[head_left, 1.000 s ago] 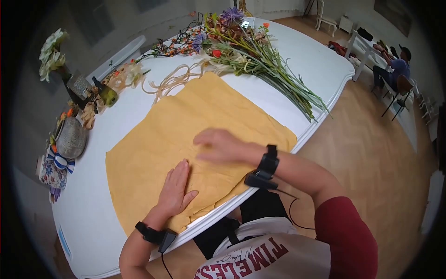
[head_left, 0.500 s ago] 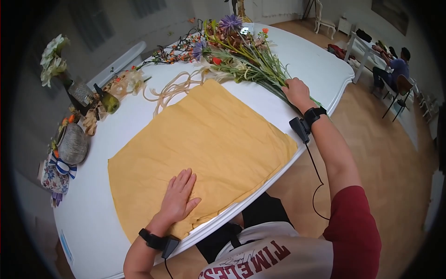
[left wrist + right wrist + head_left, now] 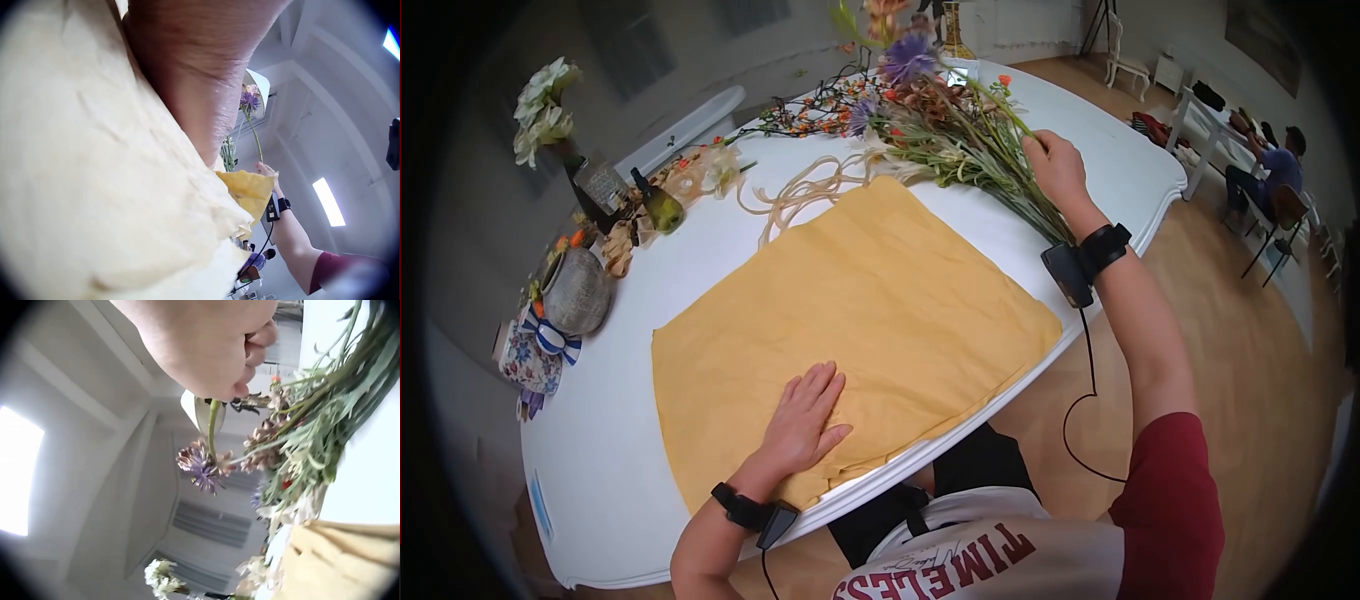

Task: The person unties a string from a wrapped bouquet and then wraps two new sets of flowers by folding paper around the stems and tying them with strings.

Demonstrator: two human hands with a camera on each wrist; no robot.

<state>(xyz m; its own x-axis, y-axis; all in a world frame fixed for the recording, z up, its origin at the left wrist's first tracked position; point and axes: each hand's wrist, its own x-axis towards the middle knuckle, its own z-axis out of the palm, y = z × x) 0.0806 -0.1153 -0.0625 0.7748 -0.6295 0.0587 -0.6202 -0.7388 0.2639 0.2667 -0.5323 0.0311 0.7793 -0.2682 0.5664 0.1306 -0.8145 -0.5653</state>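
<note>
The left hand [image 3: 802, 420] rests flat, fingers extended, on the near part of a yellow sheet [image 3: 850, 310], cloth or paper. The left wrist view shows this hand's heel [image 3: 200, 81] against the sheet. Beyond the sheet's far right side, the right hand [image 3: 1060, 175] grips a green stem [image 3: 1005, 112] with curled fingers, above a bunch of leafy stems [image 3: 970, 160]. In the right wrist view the held stem [image 3: 214, 422] leads towards purple and pinkish blooms [image 3: 203, 472]. Fingertips are partly hidden there.
Tan ribbon loops [image 3: 795, 200] lie beyond the sheet. Along the left stand a grey round vase [image 3: 577, 290], a floral pot [image 3: 528, 362], a bird figure [image 3: 662, 208] and white flowers [image 3: 545, 100]. A seated person [image 3: 1280, 165] is at the back right.
The right hand has moved from above the sheet to the flower bunch, and a stem with blooms has risen in its grip. The left hand has stayed on the sheet.
</note>
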